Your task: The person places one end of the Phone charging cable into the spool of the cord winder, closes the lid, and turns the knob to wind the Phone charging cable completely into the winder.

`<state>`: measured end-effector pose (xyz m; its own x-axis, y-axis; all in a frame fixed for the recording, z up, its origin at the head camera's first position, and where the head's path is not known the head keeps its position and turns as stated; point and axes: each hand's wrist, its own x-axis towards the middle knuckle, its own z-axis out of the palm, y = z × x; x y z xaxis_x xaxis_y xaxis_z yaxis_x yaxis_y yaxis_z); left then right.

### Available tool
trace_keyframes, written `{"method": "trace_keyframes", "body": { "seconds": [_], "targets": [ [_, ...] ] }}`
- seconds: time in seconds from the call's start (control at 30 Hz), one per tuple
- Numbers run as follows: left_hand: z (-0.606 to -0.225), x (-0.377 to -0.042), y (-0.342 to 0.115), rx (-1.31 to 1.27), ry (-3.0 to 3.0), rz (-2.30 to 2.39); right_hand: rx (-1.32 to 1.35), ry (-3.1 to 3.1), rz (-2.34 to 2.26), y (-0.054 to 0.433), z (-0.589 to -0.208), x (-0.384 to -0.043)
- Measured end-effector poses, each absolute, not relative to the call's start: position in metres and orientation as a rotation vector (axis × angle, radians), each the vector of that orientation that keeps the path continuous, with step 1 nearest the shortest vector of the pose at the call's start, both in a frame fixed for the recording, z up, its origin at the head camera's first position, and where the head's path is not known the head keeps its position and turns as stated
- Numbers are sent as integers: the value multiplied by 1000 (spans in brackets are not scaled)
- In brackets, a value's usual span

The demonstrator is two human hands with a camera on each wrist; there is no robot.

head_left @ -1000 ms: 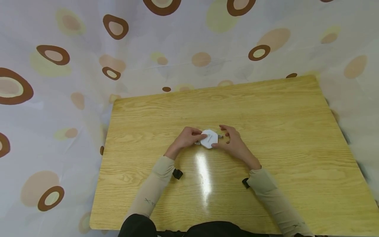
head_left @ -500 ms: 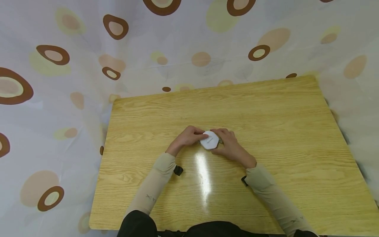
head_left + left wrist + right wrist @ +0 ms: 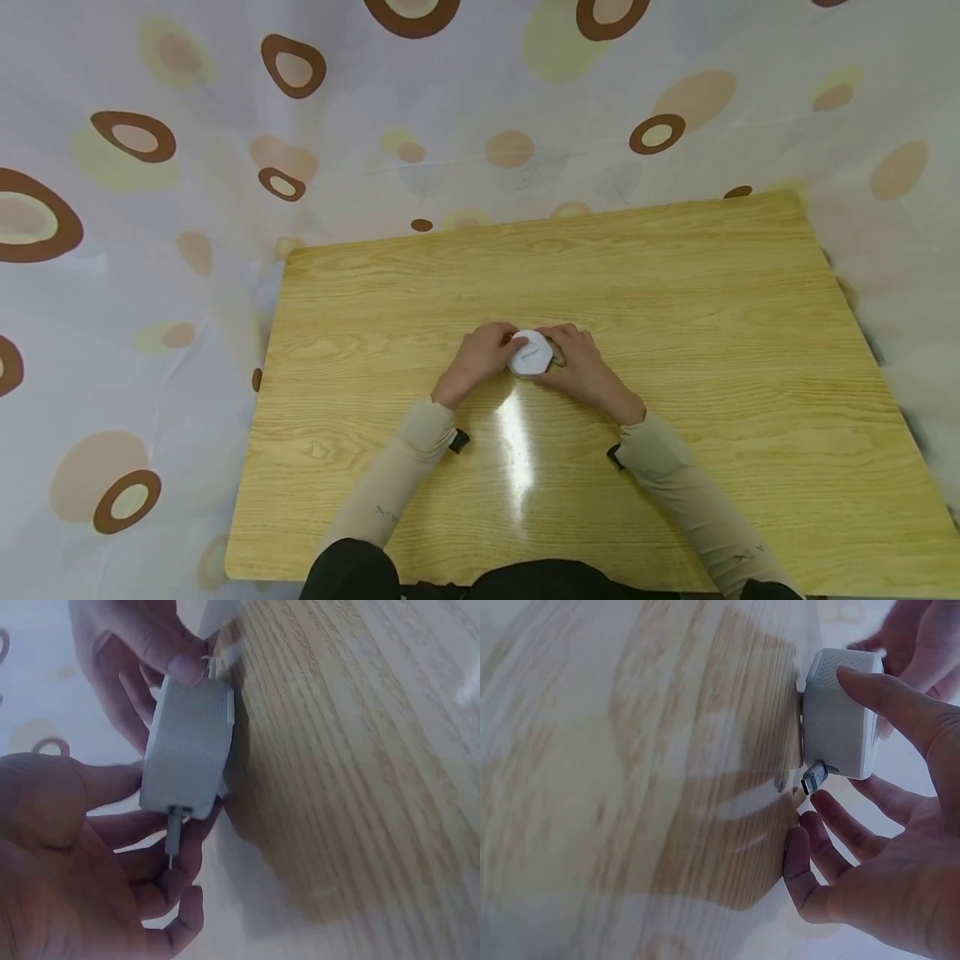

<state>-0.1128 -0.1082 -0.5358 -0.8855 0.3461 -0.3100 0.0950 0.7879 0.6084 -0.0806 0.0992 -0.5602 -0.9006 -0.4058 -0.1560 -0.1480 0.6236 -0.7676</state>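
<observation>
A white six-sided retractable charging cable is held between both hands over the table. My left hand grips its left side, thumb on the top face and fingers reaching underneath. My right hand pinches the right side, thumb at the near edge and fingers at the far edge. In the left wrist view a slim plug sticks out of the case beside the left fingers. The right wrist view shows a metal-tipped connector coming out by the right fingers. The case's underside is mostly hidden.
The wooden table stretches out around the hands, with a bright reflection in front of them. A patterned cloth hangs behind and along both sides. Small black wrist cameras sit on the sleeves.
My right hand has moved left, its spread fingers closing around the case's right edge. The case has turned a little, and the left hand has shifted slightly right.
</observation>
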Motion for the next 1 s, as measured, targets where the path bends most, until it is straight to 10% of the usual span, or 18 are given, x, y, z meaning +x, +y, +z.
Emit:
{"method": "trace_keyframes", "body": {
  "seconds": [0.3, 1.0],
  "targets": [
    [-537, -99, -92, 521, 2918, 112, -420, 2600, -1096, 94, -559, -82],
    [-557, -97, -104, 449, 2868, 544, -419, 2623, -1075, 95, -561, -78]
  ]
}}
